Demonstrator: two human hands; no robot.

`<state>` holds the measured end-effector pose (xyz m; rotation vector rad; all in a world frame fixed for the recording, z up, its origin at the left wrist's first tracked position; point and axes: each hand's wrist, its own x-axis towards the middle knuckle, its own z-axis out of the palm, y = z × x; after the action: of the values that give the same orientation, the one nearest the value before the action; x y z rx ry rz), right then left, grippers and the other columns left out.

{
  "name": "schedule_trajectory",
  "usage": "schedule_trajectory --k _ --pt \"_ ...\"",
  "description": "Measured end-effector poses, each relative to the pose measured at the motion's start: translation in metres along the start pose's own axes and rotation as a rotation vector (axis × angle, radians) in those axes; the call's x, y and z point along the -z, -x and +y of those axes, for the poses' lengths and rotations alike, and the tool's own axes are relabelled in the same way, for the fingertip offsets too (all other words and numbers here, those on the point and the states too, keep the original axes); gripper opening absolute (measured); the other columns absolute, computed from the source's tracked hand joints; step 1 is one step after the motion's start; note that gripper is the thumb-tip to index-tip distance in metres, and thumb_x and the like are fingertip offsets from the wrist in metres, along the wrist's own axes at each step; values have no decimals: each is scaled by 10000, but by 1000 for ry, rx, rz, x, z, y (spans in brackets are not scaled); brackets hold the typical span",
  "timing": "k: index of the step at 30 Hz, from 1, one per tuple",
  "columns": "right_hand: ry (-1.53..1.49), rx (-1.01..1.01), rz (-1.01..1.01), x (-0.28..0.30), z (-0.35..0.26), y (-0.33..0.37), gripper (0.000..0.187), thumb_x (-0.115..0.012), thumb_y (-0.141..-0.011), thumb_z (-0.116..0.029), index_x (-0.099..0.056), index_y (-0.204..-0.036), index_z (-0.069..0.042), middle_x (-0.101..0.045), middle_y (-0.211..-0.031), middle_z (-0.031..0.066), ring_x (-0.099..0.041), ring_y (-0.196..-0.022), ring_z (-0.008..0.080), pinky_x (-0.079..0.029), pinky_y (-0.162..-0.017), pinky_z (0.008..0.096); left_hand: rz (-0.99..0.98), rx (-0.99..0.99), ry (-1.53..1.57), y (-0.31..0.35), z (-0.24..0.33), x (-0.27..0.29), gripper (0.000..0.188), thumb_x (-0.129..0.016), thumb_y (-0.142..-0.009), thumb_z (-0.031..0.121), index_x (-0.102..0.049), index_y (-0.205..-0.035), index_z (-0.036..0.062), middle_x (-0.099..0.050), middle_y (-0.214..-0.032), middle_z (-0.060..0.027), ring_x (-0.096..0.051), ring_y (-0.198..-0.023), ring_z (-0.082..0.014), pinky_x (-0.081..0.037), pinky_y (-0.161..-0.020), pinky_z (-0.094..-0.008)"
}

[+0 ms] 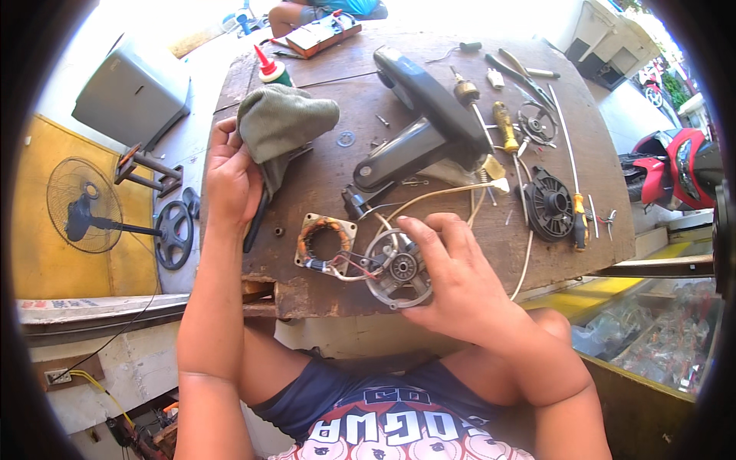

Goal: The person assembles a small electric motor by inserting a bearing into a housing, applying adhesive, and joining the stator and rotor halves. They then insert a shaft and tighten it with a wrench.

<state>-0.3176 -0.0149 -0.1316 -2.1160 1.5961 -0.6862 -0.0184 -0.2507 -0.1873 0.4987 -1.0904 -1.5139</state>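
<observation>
- Seen from above, a person sits at a brown wooden table (318,184) strewn with fan parts; clock directions run from the middle of the view unless said otherwise.
- The left hand (234,176), at ten o'clock, has its fingers curled firmly around a gray-green cloth (287,123), lifted in a bunched hood shape. A dark, narrow piece (263,205) shows beneath the cloth (mostly covered, so its kind is unclear).
- The right hand (460,276), at four o'clock, is spread wide, thumb and fingers spanning the rim of a round metal housing (402,267) with a central hub. This housing lies near the table's front edge, around five o'clock.
- Near ten o'clock from the housing sits a copper-wound ring (308,239) in a squarish frame, with thin wires running between the two.
- At one o'clock lies a large black fan body (441,123).
- At two o'clock is a yellow-handled screwdriver (504,126); at three, a black ribbed disc (550,203).
- At eleven o'clock stands a glue bottle (272,69) with a red cap.
- Off the table, at nine o'clock, is a black standing fan (80,215).
</observation>
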Motion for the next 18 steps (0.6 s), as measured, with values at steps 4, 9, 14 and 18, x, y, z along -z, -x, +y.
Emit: schedule_trajectory --k 4,9,14,18 --pt "6 -13 -13 -1 0 -1 1057 -967 -718 -219 -441 -1622 -66 -505 -1453 211 -558 -1315 433 -483 -1131 527 -2 21 195 -4 -6 8 336 -515 -1088 -62 -515 -1403 54 -670 -1443 -175 -648 -1359 -315 -489 -1215 -500" --pt "24 -22 -45 2 0 -1 1138 -1007 -706 -277 -404 -1651 -83 -508 -1502 211 -571 -1332 435 -479 -1132 533 -5 50 429 -10 -1 24 372 -425 -1103 84 -606 -1420 15 -670 -1477 -188 -614 -1413 -351 -425 -1273 -522" --pt "-8 -10 -73 4 1 -1 1221 -1027 -696 -350 -360 -1684 -84 -507 -1533 205 -563 -1370 435 -475 -1150 539 94 64 405 -7 13 17 513 -426 -1078 274 -664 -1408 -38 -732 -1392 -185 -702 -1275 -353 -516 -1174 -483" --pt "-34 -14 -68 3 2 -1 1243 -1028 -699 -381 -347 -1694 -80 -521 -1546 210 -550 -1405 437 -470 -1175 537 -283 -90 -810 2 4 -16 317 -552 -1023 221 -768 -1104 5 -789 -1087 -174 -753 -1027 -328 -567 -971 -431"
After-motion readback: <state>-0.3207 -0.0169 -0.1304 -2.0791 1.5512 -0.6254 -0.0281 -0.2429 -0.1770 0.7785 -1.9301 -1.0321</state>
